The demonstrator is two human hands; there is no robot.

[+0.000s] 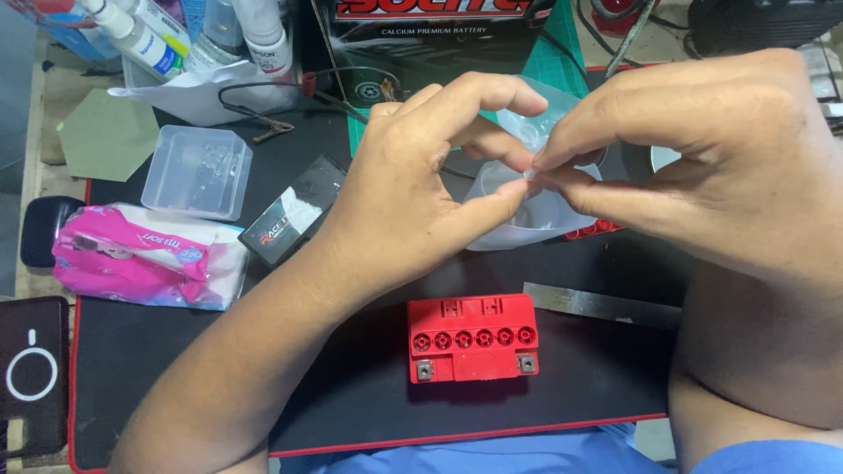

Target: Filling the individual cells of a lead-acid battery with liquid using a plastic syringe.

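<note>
Both hands are raised over the black mat (pixel 351 386) and meet at a small clear plastic bag (pixel 527 211). My left hand (pixel 421 184) pinches the bag's edge between thumb and fingers. My right hand (pixel 702 149) pinches the same edge from the right, fingertips touching the left ones. A red strip (pixel 590 231) shows just under the bag. Below the hands a small red battery (pixel 472 338) lies on the mat, its top showing a row of several round holes and two metal terminals.
A metal ruler (pixel 597 305) lies right of the battery. Left of the hands are a small black packet (pixel 294 211), a clear plastic box (pixel 195 171) and a pink tissue pack (pixel 145 254). Bottles (pixel 211 35) and a black carton (pixel 430 44) stand at the back. A phone (pixel 33 373) lies at the far left.
</note>
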